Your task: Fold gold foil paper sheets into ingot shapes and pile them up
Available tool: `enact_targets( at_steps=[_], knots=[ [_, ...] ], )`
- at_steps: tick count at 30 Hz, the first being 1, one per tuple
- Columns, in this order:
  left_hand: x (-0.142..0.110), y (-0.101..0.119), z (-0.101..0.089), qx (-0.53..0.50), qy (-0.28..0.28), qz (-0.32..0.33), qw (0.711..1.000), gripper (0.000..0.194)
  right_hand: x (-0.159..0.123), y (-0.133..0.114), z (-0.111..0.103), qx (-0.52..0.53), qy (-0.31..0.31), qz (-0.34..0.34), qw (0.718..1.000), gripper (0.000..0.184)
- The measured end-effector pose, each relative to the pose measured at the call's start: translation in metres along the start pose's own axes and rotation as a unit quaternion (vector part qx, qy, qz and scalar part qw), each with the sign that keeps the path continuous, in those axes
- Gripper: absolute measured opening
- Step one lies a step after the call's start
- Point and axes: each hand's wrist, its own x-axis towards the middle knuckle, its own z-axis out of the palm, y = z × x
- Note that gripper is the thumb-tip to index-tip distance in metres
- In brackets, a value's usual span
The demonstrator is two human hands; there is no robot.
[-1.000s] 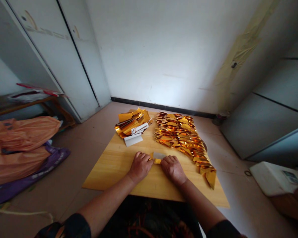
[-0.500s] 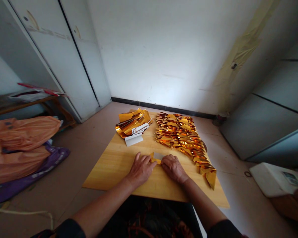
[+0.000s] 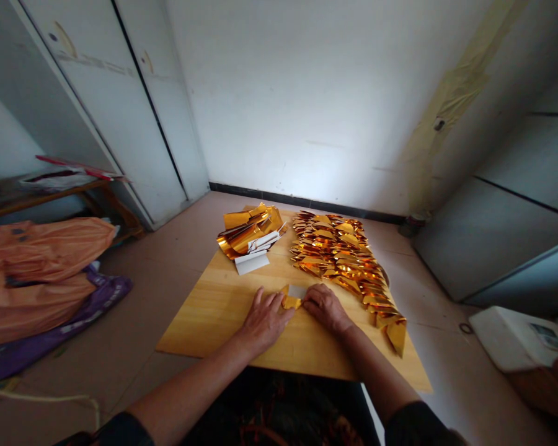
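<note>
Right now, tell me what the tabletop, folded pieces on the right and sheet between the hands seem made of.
Tabletop: probably wood, pale, smooth, since faint grain streaks show.
Folded pieces: likely metallic-coated paper or foil, shiny gold, with bright reflections and crisp folds.
Sheet: seemingly similar, gold on one face, dull whitish-grey on the other.

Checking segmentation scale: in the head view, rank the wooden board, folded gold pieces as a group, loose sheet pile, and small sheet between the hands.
Largest to smallest:
1. Wooden board
2. Folded gold pieces, as a group
3. Loose sheet pile
4. Small sheet, partly covered
</note>
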Motion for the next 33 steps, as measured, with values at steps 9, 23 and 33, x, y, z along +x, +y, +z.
enact_targets(
  at_steps=[9,23,33],
  knots=[
    [-0.001,0.002,0.003,0.001,0.010,-0.004,1.000,0.025,0.015,-0.008,-0.002,0.008,-0.025,0.118,0.993,0.011],
    [-0.001,0.010,0.000,-0.002,-0.003,-0.023,1.000,0.034,0.020,-0.017,0.001,-0.041,-0.022,0.207,0.977,0.009],
    [-0.003,0.015,0.005,-0.015,-0.007,-0.060,0.998,0.036,0.017,-0.007,0.009,-0.002,0.013,0.196,0.981,0.008]
  ],
)
